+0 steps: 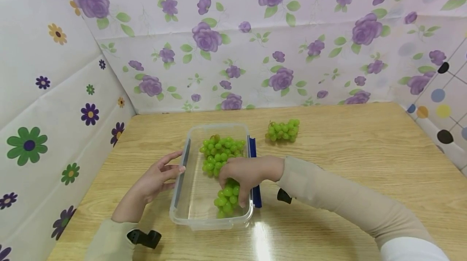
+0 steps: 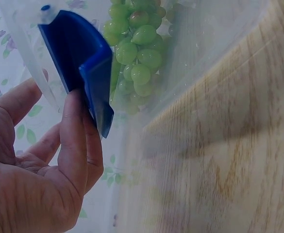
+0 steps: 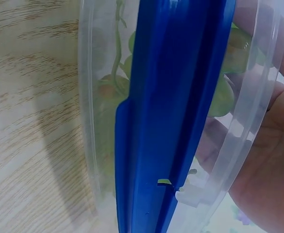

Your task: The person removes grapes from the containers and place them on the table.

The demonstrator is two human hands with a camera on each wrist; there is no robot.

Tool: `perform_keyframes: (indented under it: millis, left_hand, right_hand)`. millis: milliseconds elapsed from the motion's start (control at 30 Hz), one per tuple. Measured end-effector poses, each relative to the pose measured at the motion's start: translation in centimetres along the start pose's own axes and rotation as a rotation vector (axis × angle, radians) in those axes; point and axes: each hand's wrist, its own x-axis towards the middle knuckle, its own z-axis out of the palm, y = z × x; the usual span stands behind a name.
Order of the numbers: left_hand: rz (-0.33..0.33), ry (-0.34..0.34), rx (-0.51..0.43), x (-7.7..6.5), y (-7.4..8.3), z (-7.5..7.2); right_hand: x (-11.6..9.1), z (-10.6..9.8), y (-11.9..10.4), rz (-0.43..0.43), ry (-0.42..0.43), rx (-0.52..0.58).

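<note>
Right wrist view shows, through the wall of the clear container (image 1: 204, 223), a curling stem (image 3: 116, 58) the head view misses; only the latter shows another bunch (image 1: 282, 130) on the bench (image 1: 346, 151). The right hand (image 1: 249, 172) has its grip round a green grape bunch (image 1: 227, 201) in the container's near right part, long axis roughly front to back, near end slanting left; the left hand (image 1: 158, 176), grip loosely wide, touches the opposite wall.

In head cam, R grip (image 1: 246, 172) hides pt of lower grapes (image 1: 227, 200), btm edge cuts L sleeve (image 1: 112, 238).
</note>
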Motion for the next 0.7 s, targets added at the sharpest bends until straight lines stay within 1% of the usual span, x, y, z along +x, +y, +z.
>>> perform_keyframes:
  millis: [267,500,600,700]
  left_hand:
    - [-0.004,0.0,0.001,-0.01,0.06,-0.05]
    - [-0.002,-0.004,0.006,0.06,-0.03,-0.09]
    - [0.0,-0.006,0.007,0.11,-0.08,-0.09]
    - [-0.001,-0.007,0.007,0.14,-0.15,-0.07]
  right_hand:
    - [-0.07,0.29,0.33,-0.029,0.047,-0.008]
    - [-0.24,0.52,0.61,-0.069,0.072,-0.025]
    - [-0.36,0.51,0.64,-0.081,0.081,-0.017]
    - [-0.5,0.58,0.73,-0.087,0.087,0.014]
